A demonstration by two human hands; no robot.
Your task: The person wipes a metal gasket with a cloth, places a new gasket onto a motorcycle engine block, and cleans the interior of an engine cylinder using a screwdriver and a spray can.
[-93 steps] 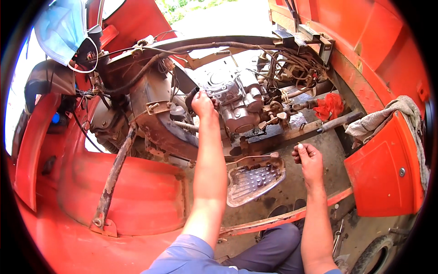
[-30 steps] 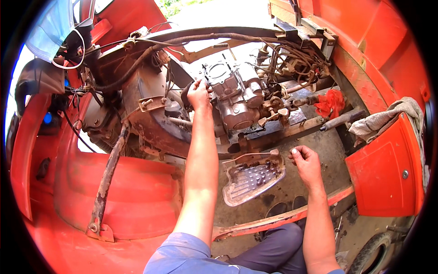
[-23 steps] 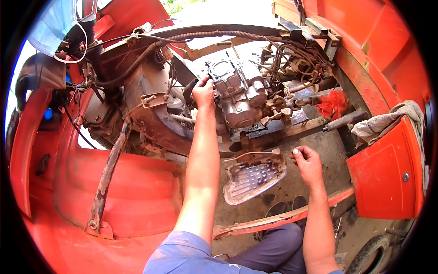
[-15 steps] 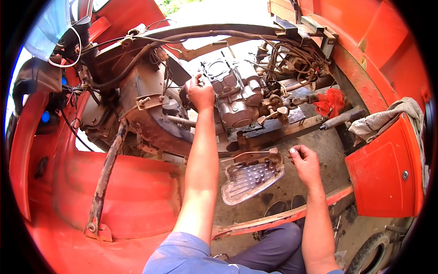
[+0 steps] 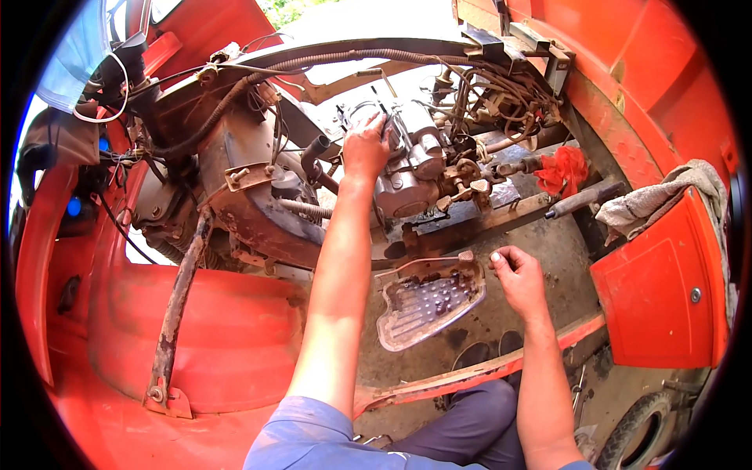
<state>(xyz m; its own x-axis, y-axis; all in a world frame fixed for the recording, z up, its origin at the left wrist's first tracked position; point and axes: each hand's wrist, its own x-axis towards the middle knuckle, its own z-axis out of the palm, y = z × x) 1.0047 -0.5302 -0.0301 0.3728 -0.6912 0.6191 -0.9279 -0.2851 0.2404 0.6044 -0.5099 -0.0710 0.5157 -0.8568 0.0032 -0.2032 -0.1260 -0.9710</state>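
My left hand point(image 5: 366, 150) lies across the top of a silver metal engine point(image 5: 406, 196), its fingers stretched over the upper opening where studs stand up. Part of that opening is hidden under the hand. Lower and to the right, my right hand point(image 5: 518, 278) hovers with thumb and fingertips pressed together; anything between them is too small to make out. Just left of it sits a dirty, ribbed metal pedal-shaped plate point(image 5: 431, 307) with dark oily clumps on it.
A dark frame tube point(image 5: 305, 235) curves beside the engine, with a wiring harness point(image 5: 352, 56) above. A red rag point(image 5: 562, 171) lies at the right. A grey cloth point(image 5: 662, 200) drapes over a red panel point(image 5: 658, 286). A tyre point(image 5: 636, 431) rests lower right.
My left hand has moved right from the engine's left side onto its top, uncovering a dark hose end. My right hand has shifted slightly left, fingers still pinched.
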